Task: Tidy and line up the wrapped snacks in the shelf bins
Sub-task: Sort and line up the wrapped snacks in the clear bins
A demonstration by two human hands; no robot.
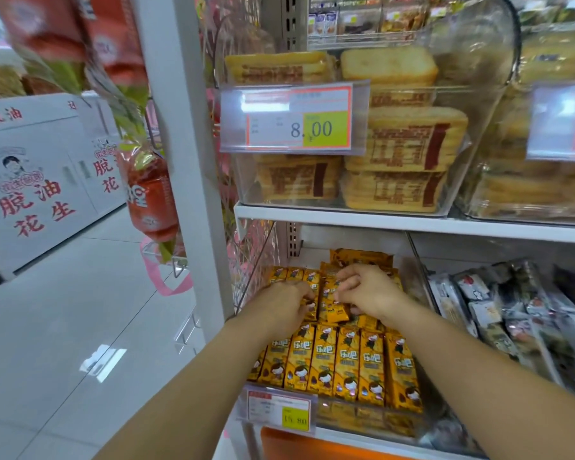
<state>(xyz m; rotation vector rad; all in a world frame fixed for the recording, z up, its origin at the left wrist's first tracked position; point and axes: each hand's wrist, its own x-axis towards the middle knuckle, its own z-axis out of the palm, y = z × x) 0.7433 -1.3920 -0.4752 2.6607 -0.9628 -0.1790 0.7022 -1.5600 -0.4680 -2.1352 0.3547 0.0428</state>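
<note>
A clear shelf bin on the lower shelf holds several yellow wrapped snack bars. A front row of bars lies side by side, upright toward me. More yellow bars lie behind them, less orderly. Both my hands are inside the bin over the middle rows. My left hand has its fingers curled on a yellow bar at its fingertips. My right hand pinches a small yellow packet that sits tilted between the two hands. The bars under my hands are hidden.
A price tag hangs on the bin's front. To the right is a bin of grey and black wrapped snacks. The shelf above carries clear bins of stacked biscuits with an 8.00 label. A white post and hanging red bags stand left.
</note>
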